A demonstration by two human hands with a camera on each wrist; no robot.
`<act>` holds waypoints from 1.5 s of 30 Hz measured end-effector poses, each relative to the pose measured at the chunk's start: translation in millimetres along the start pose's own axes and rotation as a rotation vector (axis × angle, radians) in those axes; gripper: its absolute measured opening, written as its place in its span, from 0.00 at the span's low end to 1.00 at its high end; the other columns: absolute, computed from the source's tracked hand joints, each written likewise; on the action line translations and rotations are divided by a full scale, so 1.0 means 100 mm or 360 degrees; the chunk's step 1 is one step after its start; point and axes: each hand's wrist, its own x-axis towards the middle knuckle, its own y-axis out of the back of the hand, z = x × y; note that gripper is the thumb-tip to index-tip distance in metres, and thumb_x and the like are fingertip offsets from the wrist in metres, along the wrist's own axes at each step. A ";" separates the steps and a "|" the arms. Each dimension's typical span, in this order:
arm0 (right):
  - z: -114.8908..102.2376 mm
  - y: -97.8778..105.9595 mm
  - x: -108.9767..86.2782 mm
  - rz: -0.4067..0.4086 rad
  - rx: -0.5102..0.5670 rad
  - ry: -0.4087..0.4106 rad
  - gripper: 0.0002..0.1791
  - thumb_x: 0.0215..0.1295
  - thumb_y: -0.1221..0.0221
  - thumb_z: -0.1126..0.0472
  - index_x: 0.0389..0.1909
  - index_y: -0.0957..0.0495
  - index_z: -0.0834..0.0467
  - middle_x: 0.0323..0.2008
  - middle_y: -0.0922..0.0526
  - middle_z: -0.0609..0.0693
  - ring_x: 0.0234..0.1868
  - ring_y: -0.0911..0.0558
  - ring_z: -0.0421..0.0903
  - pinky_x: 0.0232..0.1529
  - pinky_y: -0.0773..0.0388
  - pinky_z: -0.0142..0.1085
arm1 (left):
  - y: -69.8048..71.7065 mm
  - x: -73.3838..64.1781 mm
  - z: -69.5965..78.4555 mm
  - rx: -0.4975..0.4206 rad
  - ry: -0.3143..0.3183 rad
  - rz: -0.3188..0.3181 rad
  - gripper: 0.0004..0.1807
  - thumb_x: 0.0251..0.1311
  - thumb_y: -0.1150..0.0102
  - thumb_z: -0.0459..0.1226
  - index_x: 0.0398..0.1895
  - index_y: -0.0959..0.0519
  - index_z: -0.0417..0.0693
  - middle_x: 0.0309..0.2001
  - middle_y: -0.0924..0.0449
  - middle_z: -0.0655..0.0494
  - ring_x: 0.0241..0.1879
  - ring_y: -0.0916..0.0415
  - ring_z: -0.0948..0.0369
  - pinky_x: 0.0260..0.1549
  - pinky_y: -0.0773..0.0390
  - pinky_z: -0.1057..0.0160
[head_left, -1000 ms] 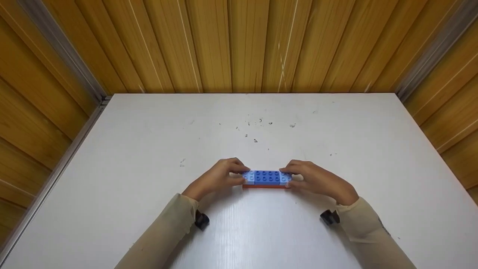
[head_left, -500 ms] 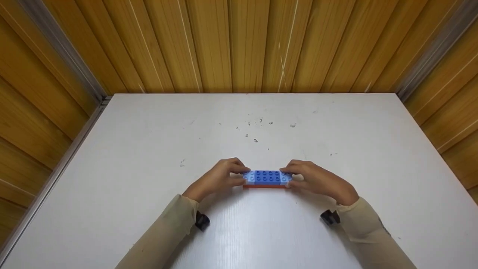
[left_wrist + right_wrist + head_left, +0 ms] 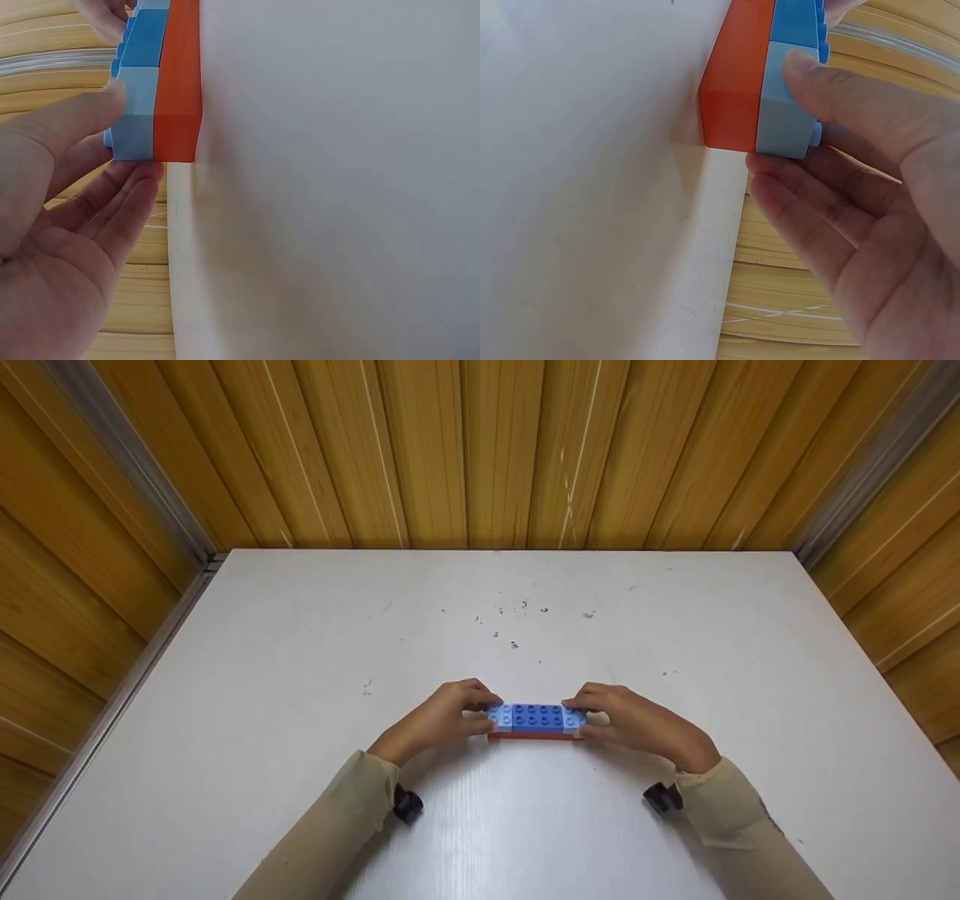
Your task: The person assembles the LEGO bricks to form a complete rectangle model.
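Observation:
A long orange-red toy brick (image 3: 534,736) lies on the white table, with a row of bricks on top. In the middle of that row is a blue brick (image 3: 537,718) with round studs. My left hand (image 3: 444,715) pinches the light blue brick (image 3: 137,131) at the left end, thumb on its near side. At the other end, my right hand (image 3: 637,724) holds a second light blue brick (image 3: 784,112) the same way. Both wrist views show the upper bricks flush against the orange-red one. Fingertips hide parts of the far side.
The white table (image 3: 300,622) carries small dark marks beyond the bricks. Yellow wood-look panels (image 3: 495,450) stand behind it and at both sides. A black wrist camera (image 3: 407,804) sits at the left cuff, another black camera (image 3: 662,796) at the right.

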 end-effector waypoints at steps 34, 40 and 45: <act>0.05 0.02 0.00 0.0031 0.0015 0.0058 0.21 0.62 0.37 0.62 0.56 0.23 0.61 0.48 0.19 0.50 0.47 0.21 0.45 0.52 0.22 0.44 | -0.01 0.01 -0.01 -0.0009 -0.0082 0.0051 0.17 0.57 0.39 0.29 0.51 0.20 0.37 0.46 0.20 0.47 0.47 0.22 0.55 0.51 0.21 0.59; 0.07 0.03 0.02 0.0025 0.0026 0.0003 0.22 0.62 0.38 0.60 0.58 0.24 0.61 0.49 0.19 0.50 0.48 0.22 0.44 0.52 0.23 0.44 | -0.01 0.05 0.00 0.0010 -0.0039 0.0091 0.18 0.58 0.39 0.29 0.52 0.20 0.37 0.47 0.21 0.46 0.49 0.22 0.53 0.53 0.22 0.58; 0.08 0.04 0.07 0.0018 0.0019 -0.0054 0.23 0.63 0.39 0.59 0.59 0.25 0.61 0.50 0.20 0.51 0.49 0.22 0.45 0.54 0.23 0.46 | -0.01 0.09 0.00 -0.0002 0.0013 0.0139 0.18 0.59 0.41 0.30 0.54 0.22 0.36 0.48 0.22 0.44 0.50 0.23 0.51 0.55 0.23 0.56</act>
